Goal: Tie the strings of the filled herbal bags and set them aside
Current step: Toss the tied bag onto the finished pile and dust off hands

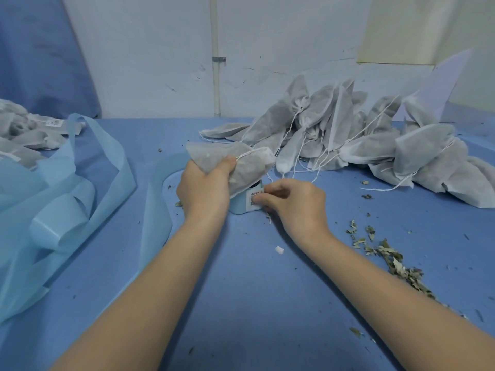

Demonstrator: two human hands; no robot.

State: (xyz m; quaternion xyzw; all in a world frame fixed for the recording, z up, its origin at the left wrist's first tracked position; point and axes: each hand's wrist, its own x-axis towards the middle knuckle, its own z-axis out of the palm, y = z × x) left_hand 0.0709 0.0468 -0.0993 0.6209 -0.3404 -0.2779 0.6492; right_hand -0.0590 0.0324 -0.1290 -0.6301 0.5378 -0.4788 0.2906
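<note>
At the centre of a blue table (pixel 241 303), a person's left hand (pixel 203 188) grips a filled herbal bag (pixel 235 162) of white mesh, thumb curled over its side, the bag lifted and tilted with its drawstring (pixel 247 153) running loose across the top. Just at its four o'clock, the right hand (pixel 292 202) pinches a small barcode label (pixel 254 200) stuck on a pale blue roll (pixel 239 206) that sits under the bag. A heap of filled herbal bags (pixel 361 145) with trailing white strings lies at two o'clock against the white wall (pixel 160 62). Loose pale blue fabric strip (pixel 80 170) sprawls at nine o'clock, more bags (pixel 24 135) behind it at ten. Dried leaf scraps (pixel 388 258) scatter at four o'clock.
</note>
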